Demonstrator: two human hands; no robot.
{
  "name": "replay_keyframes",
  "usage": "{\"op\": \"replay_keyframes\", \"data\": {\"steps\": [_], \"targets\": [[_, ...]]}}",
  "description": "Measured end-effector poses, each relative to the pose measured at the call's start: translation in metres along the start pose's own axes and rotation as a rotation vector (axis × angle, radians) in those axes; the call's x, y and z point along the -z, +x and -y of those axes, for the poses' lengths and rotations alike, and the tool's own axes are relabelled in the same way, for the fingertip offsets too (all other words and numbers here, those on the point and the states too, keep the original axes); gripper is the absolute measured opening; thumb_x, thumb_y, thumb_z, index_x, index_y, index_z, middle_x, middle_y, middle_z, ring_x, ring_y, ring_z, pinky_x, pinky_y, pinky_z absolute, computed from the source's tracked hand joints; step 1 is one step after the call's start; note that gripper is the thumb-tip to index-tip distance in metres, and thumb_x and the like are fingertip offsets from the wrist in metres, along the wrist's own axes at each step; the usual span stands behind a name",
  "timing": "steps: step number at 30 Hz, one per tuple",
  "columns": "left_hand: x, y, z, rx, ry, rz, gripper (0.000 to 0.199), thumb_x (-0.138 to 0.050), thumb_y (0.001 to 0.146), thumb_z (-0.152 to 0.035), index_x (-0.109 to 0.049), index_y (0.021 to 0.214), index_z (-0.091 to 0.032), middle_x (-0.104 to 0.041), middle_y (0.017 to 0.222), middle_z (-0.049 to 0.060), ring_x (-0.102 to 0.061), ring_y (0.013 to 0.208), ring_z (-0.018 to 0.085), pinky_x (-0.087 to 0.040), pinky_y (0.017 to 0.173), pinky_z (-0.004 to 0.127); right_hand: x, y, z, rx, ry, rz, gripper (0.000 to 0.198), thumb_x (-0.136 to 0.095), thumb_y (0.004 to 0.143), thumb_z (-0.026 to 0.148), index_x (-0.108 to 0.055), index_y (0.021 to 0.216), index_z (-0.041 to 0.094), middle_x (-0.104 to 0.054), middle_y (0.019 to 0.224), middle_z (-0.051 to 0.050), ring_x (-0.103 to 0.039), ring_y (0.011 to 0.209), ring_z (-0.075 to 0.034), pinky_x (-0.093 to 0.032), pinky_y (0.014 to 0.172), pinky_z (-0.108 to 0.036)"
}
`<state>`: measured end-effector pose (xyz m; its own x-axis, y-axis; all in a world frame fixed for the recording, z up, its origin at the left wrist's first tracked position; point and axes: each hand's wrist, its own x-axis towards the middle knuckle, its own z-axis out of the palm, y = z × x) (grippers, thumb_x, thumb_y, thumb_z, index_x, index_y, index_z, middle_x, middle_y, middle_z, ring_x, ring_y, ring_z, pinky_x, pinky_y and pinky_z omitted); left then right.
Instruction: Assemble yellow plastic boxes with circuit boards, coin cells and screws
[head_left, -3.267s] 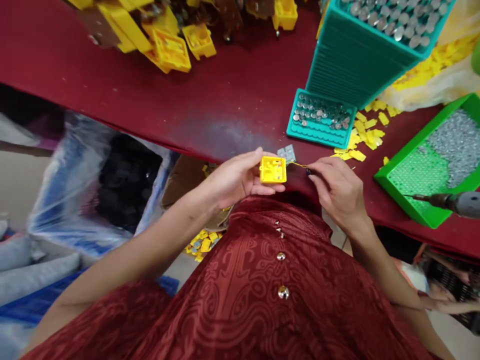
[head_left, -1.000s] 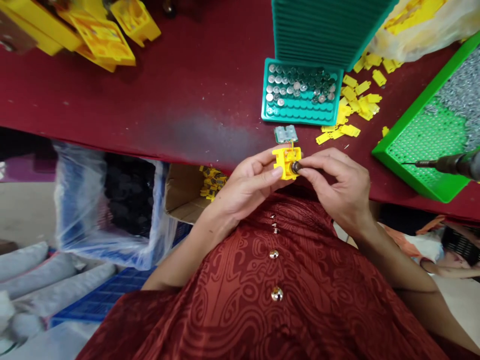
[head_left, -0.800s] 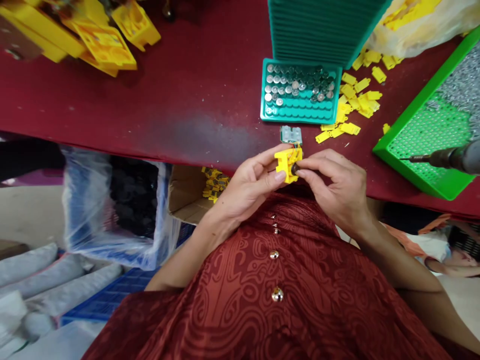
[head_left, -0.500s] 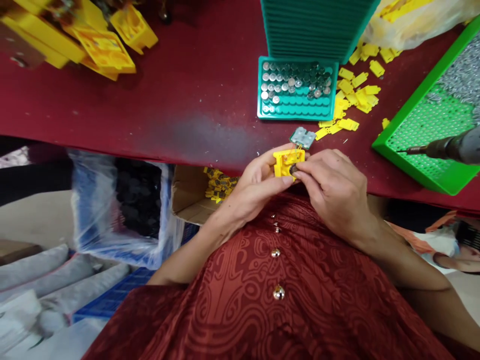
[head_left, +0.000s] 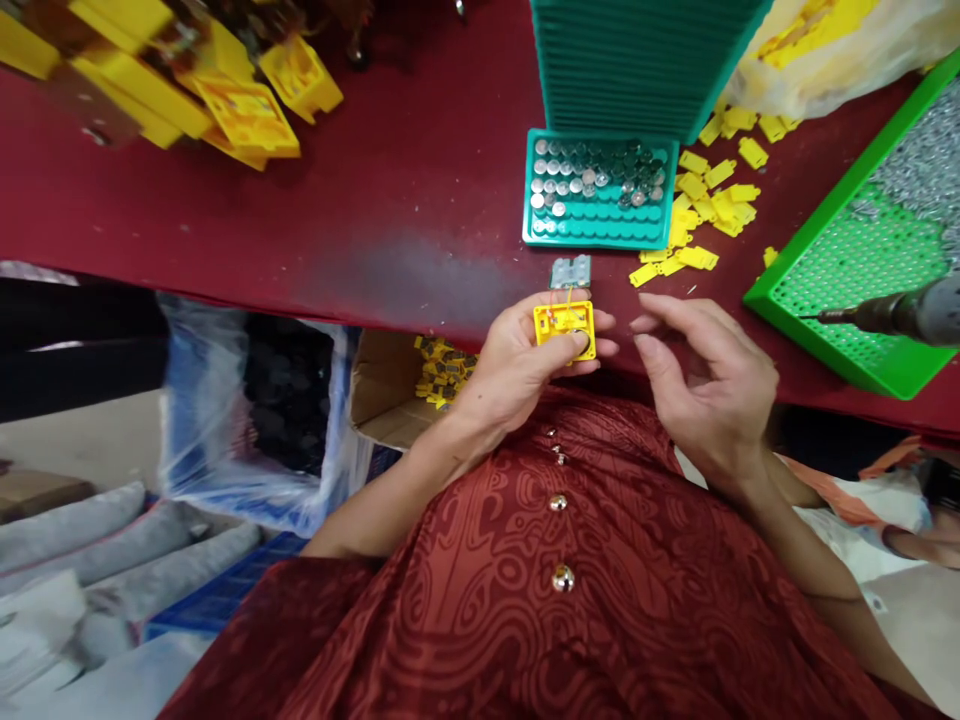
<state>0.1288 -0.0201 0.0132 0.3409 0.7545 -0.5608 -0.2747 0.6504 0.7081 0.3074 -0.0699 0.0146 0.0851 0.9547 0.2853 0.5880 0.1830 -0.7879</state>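
Observation:
My left hand (head_left: 517, 355) holds a small yellow plastic casing (head_left: 566, 318), its open side facing up and the thumb pressed on a round dark part in its lower right corner. Thin wires run from the casing to a grey-green circuit board piece (head_left: 570, 272) just beyond it. My right hand (head_left: 701, 375) is a short way to the right, with thumb and fingers apart and nothing visible between them. Past the board lies a teal tray (head_left: 600, 236) with rows of round silver button cells (head_left: 551, 168).
Small yellow plastic tabs (head_left: 697, 258) lie beside the tray. A green basket (head_left: 840, 350) of small metal parts is at right, an electric screwdriver (head_left: 900, 310) over it. Yellow casings (head_left: 247, 115) are piled at far left. Below the table edge are a cardboard box (head_left: 382, 390) and a plastic-lined blue crate (head_left: 176, 400).
My right hand has let go of the round part in the casing and moved right, its fingers opening. The casing has turned and shifted slightly left, with my left thumb now on the round part.

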Motion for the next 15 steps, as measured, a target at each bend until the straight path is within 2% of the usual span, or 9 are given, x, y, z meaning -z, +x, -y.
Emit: {"op": "replay_keyframes", "data": {"steps": [3, 6, 9, 11, 13, 15], "targets": [[0.004, -0.002, -0.001, 0.037, 0.015, 0.11, 0.049, -0.092, 0.077, -0.024, -0.064, 0.117, -0.016, -0.085, 0.1, 0.006, -0.083, 0.08, 0.016, -0.063, 0.068, 0.019, -0.002, 0.002, -0.006, -0.045, 0.023, -0.032, 0.022, -0.067, 0.1, 0.021, -0.08, 0.117, 0.024, -0.08, 0.104, -0.005, -0.076, 0.094, -0.016, -0.063, 0.084, -0.029], [0.01, -0.007, -0.004, 0.079, -0.016, 0.257, 0.045, -0.093, 0.08, -0.025, -0.065, 0.115, -0.017, -0.085, 0.099, 0.006, -0.083, 0.081, 0.017, -0.063, 0.067, 0.02, -0.004, 0.014, -0.017, -0.22, 0.191, 0.037, 0.019, -0.069, 0.102, 0.035, -0.08, 0.108, 0.022, -0.081, 0.099, -0.005, -0.076, 0.087, -0.015, -0.064, 0.078, -0.029], [0.015, -0.011, -0.005, 0.07, -0.067, 0.32, 0.041, -0.093, 0.083, -0.024, -0.066, 0.113, -0.018, -0.085, 0.1, 0.006, -0.084, 0.083, 0.018, -0.062, 0.068, 0.022, -0.006, 0.034, -0.026, -0.376, 0.493, 0.264, 0.046, -0.07, 0.098, 0.065, -0.077, 0.097, 0.019, -0.077, 0.085, -0.005, -0.07, 0.068, -0.012, -0.059, 0.06, -0.024], [0.018, -0.012, -0.004, 0.065, -0.066, 0.331, 0.04, -0.092, 0.084, -0.024, -0.065, 0.113, -0.019, -0.085, 0.101, 0.007, -0.083, 0.084, 0.019, -0.062, 0.069, 0.023, -0.008, 0.049, -0.026, -0.428, 0.639, 0.402, 0.061, -0.072, 0.091, 0.078, -0.073, 0.087, 0.017, -0.073, 0.078, -0.004, -0.066, 0.062, -0.011, -0.055, 0.055, -0.022], [0.021, -0.012, -0.002, 0.059, -0.059, 0.34, 0.041, -0.092, 0.085, -0.024, -0.064, 0.114, -0.019, -0.085, 0.101, 0.007, -0.083, 0.085, 0.018, -0.061, 0.071, 0.024, -0.01, 0.061, -0.022, -0.451, 0.685, 0.468, 0.062, -0.078, 0.084, 0.078, -0.071, 0.081, 0.016, -0.07, 0.072, -0.003, -0.063, 0.059, -0.01, -0.053, 0.053, -0.021], [0.024, -0.013, -0.001, 0.052, -0.055, 0.334, 0.042, -0.092, 0.085, -0.025, -0.063, 0.116, -0.019, -0.085, 0.102, 0.008, -0.082, 0.086, 0.018, -0.061, 0.073, 0.024, -0.011, 0.07, -0.014, -0.425, 0.628, 0.461, 0.053, -0.086, 0.081, 0.068, -0.072, 0.082, 0.016, -0.068, 0.069, -0.001, -0.061, 0.057, -0.009, -0.05, 0.051, -0.021]]}}
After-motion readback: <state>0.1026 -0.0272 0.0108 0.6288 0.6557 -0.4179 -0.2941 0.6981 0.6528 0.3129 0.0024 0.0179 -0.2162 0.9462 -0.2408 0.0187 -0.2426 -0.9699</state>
